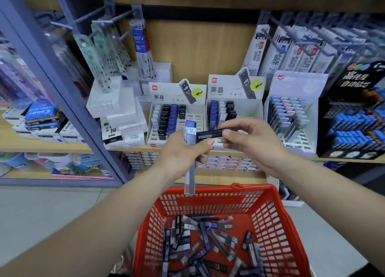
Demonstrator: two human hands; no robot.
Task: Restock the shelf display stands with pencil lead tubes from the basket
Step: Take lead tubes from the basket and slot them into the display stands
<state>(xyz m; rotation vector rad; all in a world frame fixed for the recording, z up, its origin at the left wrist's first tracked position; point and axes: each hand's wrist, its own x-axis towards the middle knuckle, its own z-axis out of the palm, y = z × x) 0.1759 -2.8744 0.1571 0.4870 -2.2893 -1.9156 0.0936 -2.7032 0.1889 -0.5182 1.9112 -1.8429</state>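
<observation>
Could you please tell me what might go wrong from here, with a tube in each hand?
The right hand pinches the black tube only by one end; it may slip and miss the red basket.
The left hand grips the long clear tube by its upper part, so its hanging end could catch the basket's rim.
The left display stand sorts tubes in colour columns; a tube may land in the wrong one.

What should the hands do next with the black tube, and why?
Probably the right hand should lift the black tube it pinches to the stand just behind it and slot it in next to the black tubes already standing there. It matches that colour, and the left hand is busy gripping a blue-capped tube.
</observation>
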